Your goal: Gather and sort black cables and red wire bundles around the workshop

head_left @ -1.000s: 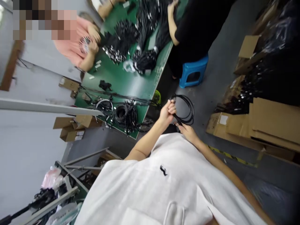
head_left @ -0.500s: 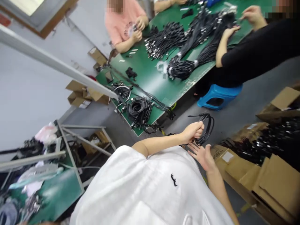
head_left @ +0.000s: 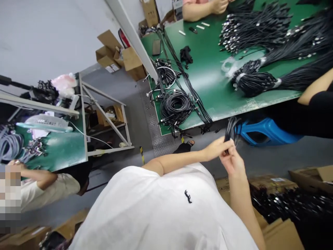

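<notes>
My left hand [head_left: 218, 148] is closed around a small coil of black cable [head_left: 231, 129], its loops standing up above the fingers. Right beside it, my right hand [head_left: 232, 160] has its fingers closed on the lower part of the same coil. The two hands touch or nearly touch in front of my white shirt, short of the table's edge. Motion blurs the top of the coil, and the fingers partly hide the lower loops.
Ahead stands a green table [head_left: 208, 80] with a coiled cable pile [head_left: 177, 106], long bundles [head_left: 255, 83] and loose cables [head_left: 255, 27]. A blue stool [head_left: 267, 133] is under a co-worker at right. Cardboard boxes [head_left: 281, 232] hold black items. Another co-worker's sleeve [head_left: 49, 191] shows at left.
My right hand, open with fingers spread before, has closed on the coil. The coil has turned more upright between both hands. My view has swung, bringing the left table's co-worker into sight.
</notes>
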The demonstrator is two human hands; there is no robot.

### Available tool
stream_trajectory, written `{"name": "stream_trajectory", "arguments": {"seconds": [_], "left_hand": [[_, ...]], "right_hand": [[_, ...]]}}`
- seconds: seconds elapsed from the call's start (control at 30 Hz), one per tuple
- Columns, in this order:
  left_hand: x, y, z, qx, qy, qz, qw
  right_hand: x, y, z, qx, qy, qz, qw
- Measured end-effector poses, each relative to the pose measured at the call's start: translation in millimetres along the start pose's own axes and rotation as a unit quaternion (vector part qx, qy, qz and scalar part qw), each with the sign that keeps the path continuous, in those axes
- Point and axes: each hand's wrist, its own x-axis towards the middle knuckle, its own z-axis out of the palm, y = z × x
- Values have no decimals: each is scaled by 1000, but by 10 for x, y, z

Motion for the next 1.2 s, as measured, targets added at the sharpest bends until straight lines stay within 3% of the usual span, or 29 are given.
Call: {"name": "stream_trajectory", "arguments": {"seconds": [0.13,0.23,0.3,0.4,0.53,0.63,0.7,0.8,0.9,1.0,1.07,1.1,1.13,1.2], "left_hand": [[180,803,-515,-7,99,38,994],[154,1381,-893,6,134,64,989],[82,1646,-1115,0,167,84,982],[-25,1767,-1479,-4,235,108,966],[-44,1462,-1998,-5,309,95,946],[14,1158,-2253,-52,373,20,926],[38,1035,-2327,-81,382,-5,921],[18,991,-2332,-94,365,-7,926],[-15,1082,-2292,-69,357,26,931],[13,1302,-2282,-34,362,79,928],[56,1500,-2302,-30,373,110,921],[73,1601,-2318,-32,380,125,916],[83,1697,-2337,-33,387,138,911],[71,1852,-2376,-35,394,163,904]], "right_hand": [[397,-489,389,-34,-34,-24,999],[820,-848,949,-154,-85,-58,983],[1186,-1018,1372,-235,-114,-109,959],[1780,-1110,1936,-366,-175,-206,891],[2381,-883,2405,-553,-214,-256,763],[2565,-549,2508,-667,-193,-216,686],[2590,-357,2474,-694,-183,-192,670],[2578,-247,2369,-660,-188,-243,686],[2604,-348,2326,-586,-209,-300,723],[2643,-504,2346,-517,-226,-267,781],[2591,-533,2338,-505,-222,-264,791],[2529,-510,2319,-521,-230,-280,773],[2447,-462,2292,-551,-252,-302,736],[2260,-319,2226,-632,-323,-340,617]]}}
